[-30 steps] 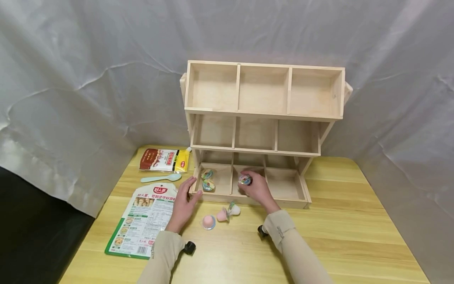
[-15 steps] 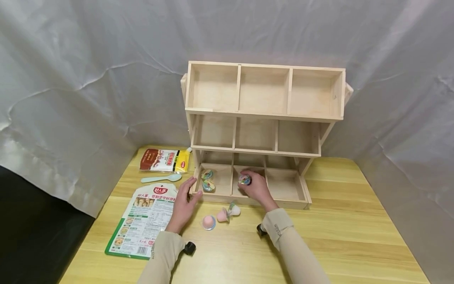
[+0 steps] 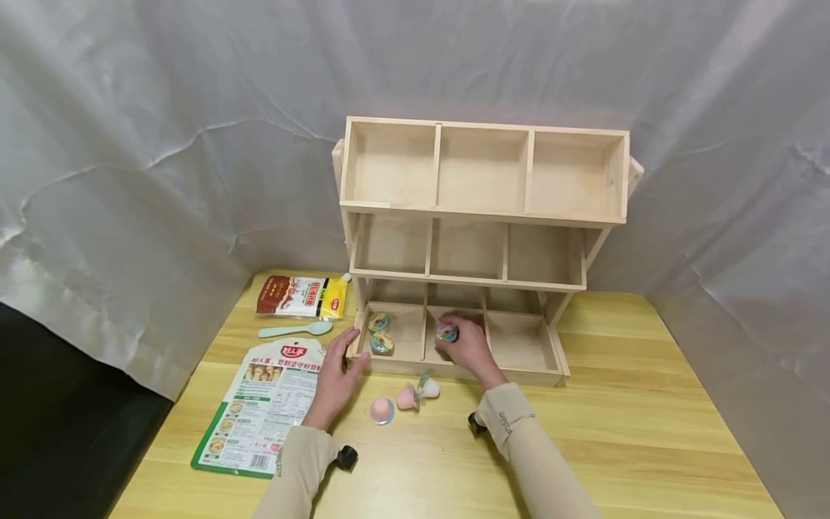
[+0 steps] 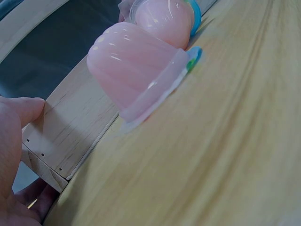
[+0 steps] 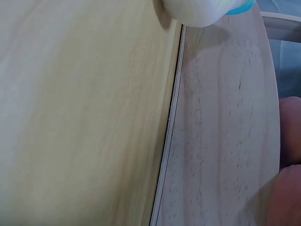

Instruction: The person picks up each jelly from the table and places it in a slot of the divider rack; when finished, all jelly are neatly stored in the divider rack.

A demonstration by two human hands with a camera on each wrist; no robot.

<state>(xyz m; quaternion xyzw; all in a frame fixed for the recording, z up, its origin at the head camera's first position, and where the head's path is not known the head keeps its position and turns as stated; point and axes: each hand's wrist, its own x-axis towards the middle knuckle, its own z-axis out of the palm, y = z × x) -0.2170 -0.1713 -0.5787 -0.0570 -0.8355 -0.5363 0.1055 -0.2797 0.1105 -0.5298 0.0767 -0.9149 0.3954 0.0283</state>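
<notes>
Jelly cup (image 3: pixel 446 332), pinched by right hand (image 3: pixel 471 347) behind front edge of wooden rack (image 3: pixel 415 365), best lowered level; loosely spread left hand (image 3: pixel 333 382) braces front-left corner

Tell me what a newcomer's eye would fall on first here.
The three-tiered wooden rack, standing toward the back of the table, probably comes first. Next, the right hand, holding a small cup in the middle compartment of the bottom tier, while the left hand touches the rack's left front corner. Then two pink cups and a white cup, just in front.
</notes>
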